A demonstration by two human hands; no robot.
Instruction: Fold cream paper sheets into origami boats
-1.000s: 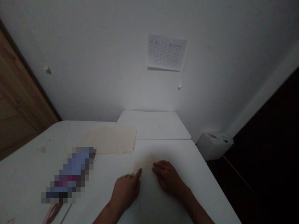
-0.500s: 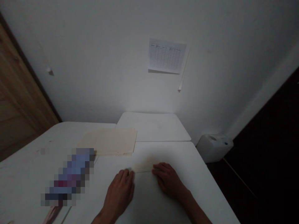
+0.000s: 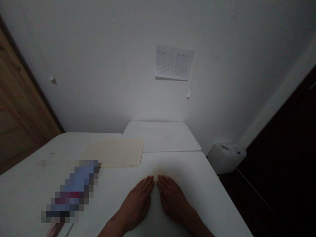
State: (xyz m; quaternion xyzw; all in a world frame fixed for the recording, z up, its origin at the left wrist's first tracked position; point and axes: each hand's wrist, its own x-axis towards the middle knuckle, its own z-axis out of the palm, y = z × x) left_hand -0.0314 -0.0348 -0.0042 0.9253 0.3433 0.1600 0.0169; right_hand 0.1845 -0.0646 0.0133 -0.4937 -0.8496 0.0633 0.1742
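My left hand and my right hand are side by side on the white table, fingertips pointing inward with a narrow gap between them. The fingers of both are stretched out and lie flat, pressing down. Beneath and just beyond the fingertips is a pale beige sheet, faint against the tabletop and mostly covered by my hands. Left of them a larger flat beige sheet, seemingly paper, lies on the table; a little flap shows along its near edge.
A blurred-out bluish object lies on the left of the white table. A printed chart hangs on the wall. To the right, below table height, stands a white plastic container. A wooden panel is at far left.
Both hands have come together over the small beige sheet, the left moving right and the right slightly left. Its near edge, visible between them before, is now covered. The view has shifted slightly.
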